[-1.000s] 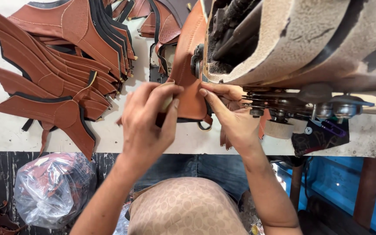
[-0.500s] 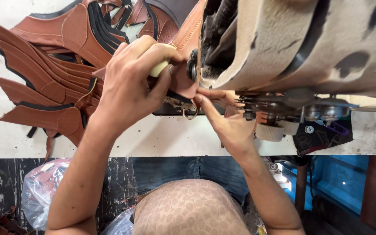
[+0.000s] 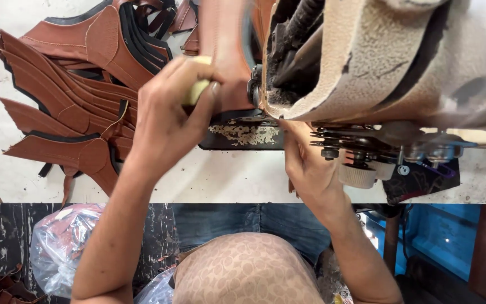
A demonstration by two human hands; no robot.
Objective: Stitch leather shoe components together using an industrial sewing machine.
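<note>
Head view, looking down. The left hand (image 3: 167, 115), at centre left of the frame, is closed around a small pale yellow rounded object (image 3: 196, 90), thumb and fingers pinching it; only part of the object shows between them, so its kind cannot be told. The same fingers press against a tan-brown cut leather piece (image 3: 226, 62) that runs from the upper centre of the frame down to the needle area of a worn beige industrial sewing machine (image 3: 389, 62), which fills the upper right. The right hand (image 3: 307, 166), at centre, lies flat just below the machine head, fingers extended toward its underside; whether it grips anything cannot be told, as the fingertips are hidden. Below the leather piece sits a dark, scuffed metal machine bed plate (image 3: 243, 135). A stack of brown leather cut pieces with black edging (image 3: 68, 107) fans across the upper left on a stained white worktable (image 3: 220, 180). A clear plastic bag of scraps (image 3: 57, 253) rests at lower left.
</note>
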